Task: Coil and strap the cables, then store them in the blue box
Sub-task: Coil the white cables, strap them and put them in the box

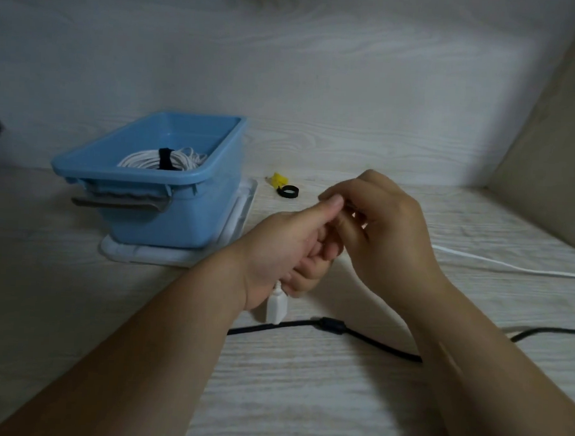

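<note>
My left hand (291, 247) grips the end of a white cable; its white plug (276, 305) hangs below my palm. My right hand (381, 222) meets it at the fingertips and pinches the same cable, whose free length (508, 266) trails right across the table. A black cable (337, 328) with a thick ferrite lump lies on the table under both wrists. The blue box (168, 199) stands at the left with a coiled white cable (150, 161) inside, bound by a black strap (165, 158).
The box sits on a white lid (175, 255). A rolled black strap (288, 191) and a small yellow item (277, 179) lie behind my hands. A beige panel (545, 169) leans at the right. A pale wood wall (319, 71) backs the table.
</note>
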